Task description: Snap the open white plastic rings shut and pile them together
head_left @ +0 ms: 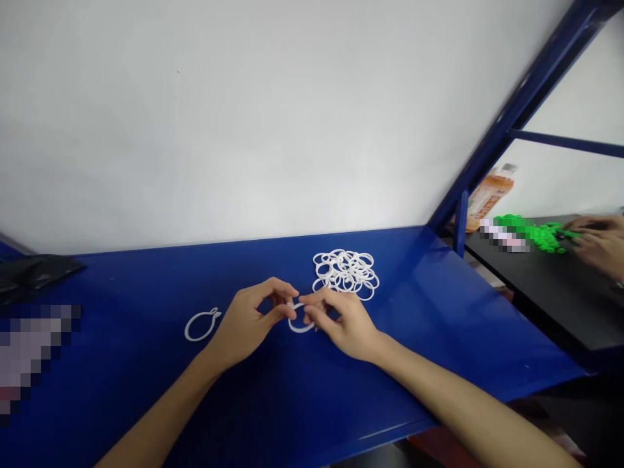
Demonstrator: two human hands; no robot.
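My left hand and my right hand meet over the blue table. Between their pinched fingertips they hold a white plastic ring, whose lower arc shows below the fingers. Just behind my right hand lies a pile of several white rings. A single white ring with small tabs lies flat on the table to the left of my left hand.
A white wall stands behind the table. A blue frame post rises at the right. Beyond it another person's hands work at green parts on a black table, near an orange bottle. A dark object lies far left.
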